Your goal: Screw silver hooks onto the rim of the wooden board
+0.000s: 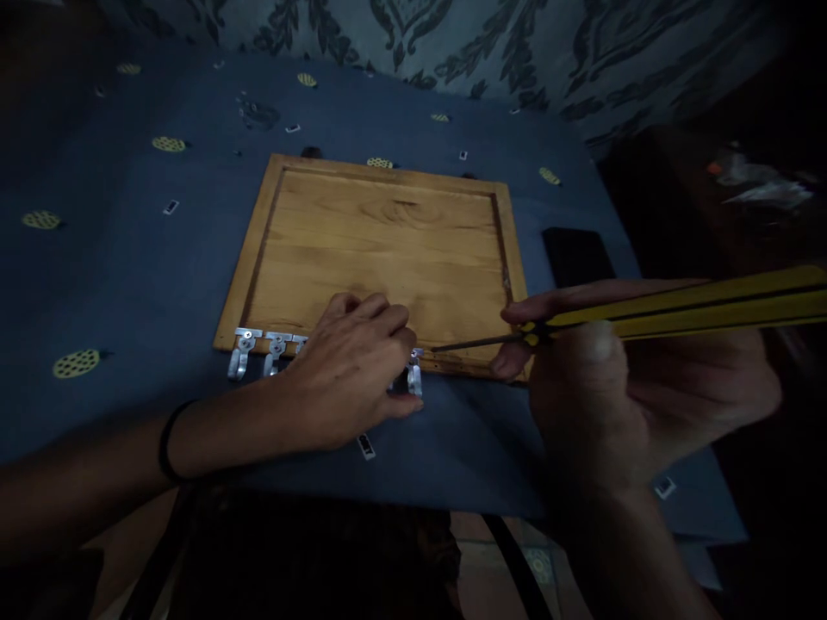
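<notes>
A framed wooden panel (381, 250) lies flat, with several metal hooks (243, 349) along its near edge. My left hand (358, 366) rests over that edge with curled fingers, its thumb and fingers closed on the rightmost visible hook (414, 375). In my right hand (620, 387) is a screwdriver with a yellow and black handle (698, 301). Its thin shaft points left, and the tip is close to the plate of the hook by my left fingers; whether it touches cannot be made out. My left hand hides part of the hook row.
Under the panel is a table with a blue patterned cloth (116, 284). A dark flat object (578, 256) lies right of the panel. Crumpled clear plastic (762, 185) is at the far right. Patterned fabric (413, 43) rises behind the table.
</notes>
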Action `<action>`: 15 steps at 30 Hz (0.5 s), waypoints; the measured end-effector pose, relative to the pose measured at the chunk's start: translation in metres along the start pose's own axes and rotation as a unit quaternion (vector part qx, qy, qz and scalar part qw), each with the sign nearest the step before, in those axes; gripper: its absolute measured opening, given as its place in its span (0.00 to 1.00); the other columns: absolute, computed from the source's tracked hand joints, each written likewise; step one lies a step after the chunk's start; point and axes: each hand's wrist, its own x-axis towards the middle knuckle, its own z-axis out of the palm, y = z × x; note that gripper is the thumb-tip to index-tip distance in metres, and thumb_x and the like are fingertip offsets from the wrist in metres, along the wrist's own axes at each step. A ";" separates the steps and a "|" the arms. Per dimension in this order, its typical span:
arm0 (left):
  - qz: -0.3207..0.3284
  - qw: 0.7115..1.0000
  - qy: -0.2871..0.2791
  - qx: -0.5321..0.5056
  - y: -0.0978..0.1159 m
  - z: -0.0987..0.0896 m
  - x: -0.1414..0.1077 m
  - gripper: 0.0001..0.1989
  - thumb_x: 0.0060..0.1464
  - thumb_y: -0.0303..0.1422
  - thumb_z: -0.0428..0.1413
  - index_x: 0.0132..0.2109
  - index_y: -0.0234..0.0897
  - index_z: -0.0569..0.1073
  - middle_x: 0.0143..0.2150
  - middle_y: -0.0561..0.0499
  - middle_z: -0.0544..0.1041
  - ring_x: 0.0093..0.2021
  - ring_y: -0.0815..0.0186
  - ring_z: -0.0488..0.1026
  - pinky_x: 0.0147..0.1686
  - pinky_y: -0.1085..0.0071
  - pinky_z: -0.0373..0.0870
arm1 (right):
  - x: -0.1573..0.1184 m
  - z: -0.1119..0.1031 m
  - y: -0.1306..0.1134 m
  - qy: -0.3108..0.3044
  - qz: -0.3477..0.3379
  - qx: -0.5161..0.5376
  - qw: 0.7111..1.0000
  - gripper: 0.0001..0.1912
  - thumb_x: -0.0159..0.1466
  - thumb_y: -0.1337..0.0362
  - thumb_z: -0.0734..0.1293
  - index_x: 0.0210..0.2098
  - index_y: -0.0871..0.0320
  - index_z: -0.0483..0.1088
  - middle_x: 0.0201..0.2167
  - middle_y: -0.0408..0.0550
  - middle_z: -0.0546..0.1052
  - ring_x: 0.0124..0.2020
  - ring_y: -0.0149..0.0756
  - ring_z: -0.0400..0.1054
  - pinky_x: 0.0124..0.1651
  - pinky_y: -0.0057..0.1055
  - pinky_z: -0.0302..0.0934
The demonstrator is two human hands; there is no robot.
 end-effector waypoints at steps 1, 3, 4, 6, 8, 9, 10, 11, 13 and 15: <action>-0.002 1.000 -0.003 0.000 0.000 0.000 0.000 0.20 0.60 0.46 0.69 0.46 0.31 0.81 0.47 0.43 0.79 0.54 0.49 0.72 0.54 0.55 0.64 | 0.000 0.001 0.001 -0.004 -0.011 -0.001 1.000 0.04 0.66 0.61 0.77 0.36 0.54 0.81 0.35 0.46 0.84 0.20 0.32 0.74 0.22 0.33 0.73; -0.006 1.000 -0.010 -0.001 0.000 -0.001 0.000 0.20 0.60 0.46 0.69 0.46 0.32 0.81 0.47 0.43 0.79 0.55 0.49 0.72 0.54 0.54 0.63 | 0.000 0.002 0.002 -0.019 -0.031 -0.013 0.999 0.03 0.66 0.62 0.78 0.38 0.54 0.82 0.34 0.45 0.84 0.19 0.31 0.74 0.21 0.32 0.71; -0.008 1.000 -0.013 -0.002 0.001 -0.001 -0.001 0.20 0.60 0.46 0.69 0.46 0.32 0.81 0.48 0.43 0.79 0.55 0.48 0.72 0.54 0.53 0.63 | 0.000 0.003 0.002 -0.025 -0.040 -0.020 0.999 0.03 0.65 0.63 0.78 0.38 0.54 0.82 0.34 0.45 0.85 0.19 0.31 0.74 0.21 0.31 0.71; -0.009 1.000 -0.018 -0.006 0.001 -0.001 -0.001 0.19 0.60 0.45 0.68 0.47 0.32 0.81 0.51 0.43 0.79 0.57 0.48 0.72 0.55 0.53 0.63 | -0.001 0.004 0.002 -0.031 -0.043 -0.035 0.998 0.03 0.66 0.64 0.77 0.40 0.54 0.82 0.35 0.44 0.85 0.19 0.31 0.74 0.21 0.31 0.71; -0.009 1.000 -0.020 -0.011 0.001 -0.002 -0.001 0.19 0.61 0.45 0.68 0.47 0.32 0.81 0.54 0.42 0.79 0.58 0.48 0.71 0.56 0.53 0.63 | -0.002 0.005 0.001 -0.028 -0.039 -0.042 0.998 0.03 0.66 0.64 0.77 0.40 0.53 0.82 0.35 0.44 0.85 0.19 0.31 0.74 0.22 0.32 0.71; -0.010 1.000 -0.021 -0.012 0.001 -0.002 -0.001 0.18 0.61 0.44 0.68 0.47 0.33 0.81 0.55 0.42 0.79 0.59 0.48 0.71 0.56 0.53 0.63 | -0.002 0.005 0.001 -0.028 -0.035 -0.044 0.998 0.03 0.66 0.63 0.77 0.40 0.53 0.82 0.35 0.44 0.85 0.19 0.31 0.74 0.22 0.32 0.71; -0.011 1.000 -0.022 -0.013 0.000 -0.001 -0.001 0.18 0.61 0.44 0.68 0.47 0.33 0.81 0.55 0.43 0.79 0.59 0.48 0.71 0.56 0.53 0.63 | -0.003 0.005 0.001 -0.027 -0.032 -0.044 0.998 0.03 0.66 0.63 0.77 0.40 0.52 0.82 0.35 0.43 0.85 0.19 0.31 0.74 0.22 0.32 0.70; -0.011 1.000 -0.022 -0.013 0.000 -0.001 -0.001 0.18 0.61 0.44 0.68 0.47 0.33 0.81 0.54 0.43 0.79 0.58 0.48 0.71 0.56 0.53 0.63 | -0.003 0.005 0.001 -0.029 -0.029 -0.044 0.998 0.03 0.66 0.63 0.77 0.40 0.52 0.82 0.35 0.43 0.85 0.19 0.31 0.74 0.22 0.32 0.70; -0.010 1.000 -0.019 -0.014 0.001 -0.001 0.000 0.19 0.61 0.45 0.68 0.47 0.33 0.81 0.52 0.43 0.79 0.57 0.49 0.71 0.56 0.54 0.63 | -0.003 0.005 0.001 -0.035 -0.026 -0.043 0.998 0.02 0.66 0.63 0.77 0.39 0.51 0.82 0.35 0.42 0.85 0.19 0.32 0.74 0.22 0.33 0.71; -0.010 1.000 -0.016 -0.013 0.001 -0.001 0.000 0.19 0.61 0.45 0.68 0.48 0.32 0.81 0.50 0.43 0.79 0.56 0.49 0.72 0.56 0.54 0.63 | -0.003 0.005 0.002 -0.039 -0.027 -0.044 0.998 0.03 0.66 0.64 0.77 0.40 0.50 0.82 0.36 0.41 0.85 0.20 0.32 0.74 0.23 0.34 0.71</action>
